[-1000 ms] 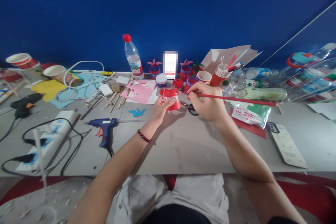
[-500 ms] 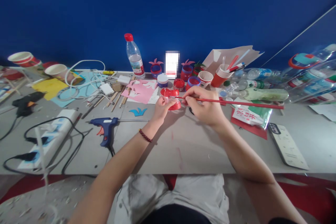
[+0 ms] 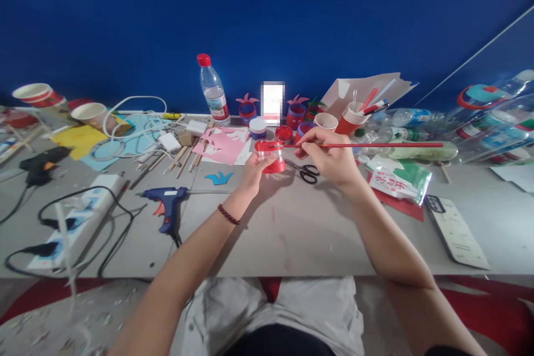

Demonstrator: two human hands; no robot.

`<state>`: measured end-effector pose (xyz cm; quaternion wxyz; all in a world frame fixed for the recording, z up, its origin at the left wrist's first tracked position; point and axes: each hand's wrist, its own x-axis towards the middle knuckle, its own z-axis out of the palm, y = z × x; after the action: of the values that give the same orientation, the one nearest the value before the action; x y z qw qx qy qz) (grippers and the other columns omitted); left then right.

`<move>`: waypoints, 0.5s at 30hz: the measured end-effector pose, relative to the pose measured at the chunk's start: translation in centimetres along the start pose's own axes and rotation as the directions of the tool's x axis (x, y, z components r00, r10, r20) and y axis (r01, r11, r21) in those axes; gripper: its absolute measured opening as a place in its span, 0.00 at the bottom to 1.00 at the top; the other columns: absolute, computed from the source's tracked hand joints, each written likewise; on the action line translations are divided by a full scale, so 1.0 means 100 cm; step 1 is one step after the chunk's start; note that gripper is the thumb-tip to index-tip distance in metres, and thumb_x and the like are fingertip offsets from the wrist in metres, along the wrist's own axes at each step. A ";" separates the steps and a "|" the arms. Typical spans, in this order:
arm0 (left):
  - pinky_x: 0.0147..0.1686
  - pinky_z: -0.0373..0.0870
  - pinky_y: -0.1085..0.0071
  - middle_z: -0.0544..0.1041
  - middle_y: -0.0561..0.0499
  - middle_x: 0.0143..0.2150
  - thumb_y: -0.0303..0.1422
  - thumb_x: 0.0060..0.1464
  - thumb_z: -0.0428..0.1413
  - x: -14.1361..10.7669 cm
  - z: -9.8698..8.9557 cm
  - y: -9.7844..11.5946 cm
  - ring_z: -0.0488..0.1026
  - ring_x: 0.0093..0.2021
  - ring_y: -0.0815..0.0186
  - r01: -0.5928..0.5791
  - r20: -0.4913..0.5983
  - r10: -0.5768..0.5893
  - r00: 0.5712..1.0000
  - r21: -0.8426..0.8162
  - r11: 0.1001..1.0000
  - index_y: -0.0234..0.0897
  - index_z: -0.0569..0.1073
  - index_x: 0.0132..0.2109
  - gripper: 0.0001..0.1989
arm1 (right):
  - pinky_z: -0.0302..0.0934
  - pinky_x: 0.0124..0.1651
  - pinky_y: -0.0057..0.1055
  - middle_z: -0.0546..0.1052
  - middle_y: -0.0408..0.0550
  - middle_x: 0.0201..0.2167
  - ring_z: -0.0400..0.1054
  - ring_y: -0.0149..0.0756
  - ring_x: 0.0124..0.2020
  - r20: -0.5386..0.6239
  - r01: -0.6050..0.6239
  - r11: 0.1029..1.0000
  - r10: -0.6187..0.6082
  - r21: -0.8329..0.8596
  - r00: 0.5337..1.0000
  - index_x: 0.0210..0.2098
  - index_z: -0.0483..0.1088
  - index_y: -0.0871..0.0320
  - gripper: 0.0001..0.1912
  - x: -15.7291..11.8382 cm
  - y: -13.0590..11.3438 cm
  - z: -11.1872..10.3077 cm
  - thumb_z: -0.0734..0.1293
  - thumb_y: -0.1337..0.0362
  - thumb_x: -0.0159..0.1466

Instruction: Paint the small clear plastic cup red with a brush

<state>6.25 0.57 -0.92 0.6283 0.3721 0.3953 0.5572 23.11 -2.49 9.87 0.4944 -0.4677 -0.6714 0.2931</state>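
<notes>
My left hand [image 3: 250, 181] is closed around a small clear plastic cup, apparently a cut bottle piece [image 3: 274, 166], partly coated in red paint. Between the fingers of my right hand [image 3: 329, 158] is a long red paintbrush [image 3: 387, 145], lying nearly level. Its tip is at the upper part of the cup; whether it touches the inside or the rim I cannot tell. Just behind the cup stands an open jar of red paint [image 3: 284, 134], beside a white-lidded jar [image 3: 258, 128]. Black-handled scissors [image 3: 308, 174] lie on the table below my right hand.
Painted pots with paper leaves [image 3: 297, 114] line the back, near a water bottle [image 3: 214, 94]. Left are a blue glue gun [image 3: 169, 206], a power strip [image 3: 79, 222] and pink paper [image 3: 223, 143]. Right are a paper cup with pens [image 3: 352, 119], plastic bottles [image 3: 421, 149] and a phone [image 3: 459, 232].
My right hand has risen slightly and shifted right, and the brush has swung from a slant to nearly level. More of the scissors shows. The cup has tilted a little in my left hand.
</notes>
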 end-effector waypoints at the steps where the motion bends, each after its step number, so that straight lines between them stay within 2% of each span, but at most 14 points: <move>1: 0.39 0.72 0.63 0.80 0.49 0.35 0.44 0.42 0.70 0.000 0.000 0.001 0.76 0.35 0.61 -0.010 0.014 0.011 1.000 -0.015 1.000 0.37 0.76 0.41 0.22 | 0.71 0.33 0.32 0.78 0.44 0.25 0.75 0.33 0.27 0.001 -0.004 1.000 0.004 0.007 1.000 0.28 0.71 0.57 0.04 0.001 -0.001 -0.001 0.64 0.69 0.58; 6: 0.43 0.73 0.63 0.80 0.49 0.38 0.44 0.45 0.69 0.002 0.000 0.003 0.77 0.38 0.61 -0.027 0.095 0.039 0.995 -0.127 0.992 0.38 0.77 0.41 0.20 | 0.70 0.30 0.32 0.77 0.43 0.23 0.75 0.33 0.26 -0.027 0.003 1.000 -0.003 -0.003 1.000 0.27 0.70 0.56 0.05 0.004 -0.002 -0.007 0.64 0.69 0.57; 9: 0.46 0.72 0.61 0.80 0.48 0.39 0.45 0.45 0.68 0.004 -0.001 0.004 0.77 0.40 0.60 -0.021 0.116 0.042 0.992 -0.178 0.984 0.38 0.77 0.40 0.19 | 0.71 0.30 0.33 0.77 0.42 0.23 0.75 0.34 0.26 -0.083 0.015 0.997 -0.021 -0.069 0.996 0.28 0.71 0.55 0.05 0.006 0.005 -0.012 0.65 0.70 0.57; 12: 0.47 0.72 0.61 0.80 0.47 0.39 0.46 0.44 0.68 0.005 -0.001 0.006 0.77 0.42 0.60 -0.030 0.107 0.050 0.993 -0.182 0.983 0.38 0.77 0.40 0.20 | 0.71 0.31 0.34 0.78 0.42 0.24 0.76 0.35 0.27 -0.127 0.020 0.993 -0.035 -0.119 0.991 0.29 0.72 0.55 0.04 0.008 0.014 -0.016 0.65 0.69 0.57; 15: 0.46 0.72 0.61 0.80 0.47 0.40 0.46 0.42 0.69 0.004 -0.001 0.006 0.77 0.41 0.60 -0.038 0.101 0.052 0.994 -0.135 0.990 0.38 0.77 0.41 0.22 | 0.70 0.31 0.35 0.78 0.43 0.24 0.76 0.35 0.27 -0.115 0.008 0.994 -0.021 -0.106 0.993 0.30 0.72 0.56 0.05 0.007 0.017 -0.016 0.64 0.70 0.58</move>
<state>5.96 1.00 -0.45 0.6587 0.3668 0.3157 0.5762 25.11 -1.24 9.20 0.5094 -0.5044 -0.6595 0.2262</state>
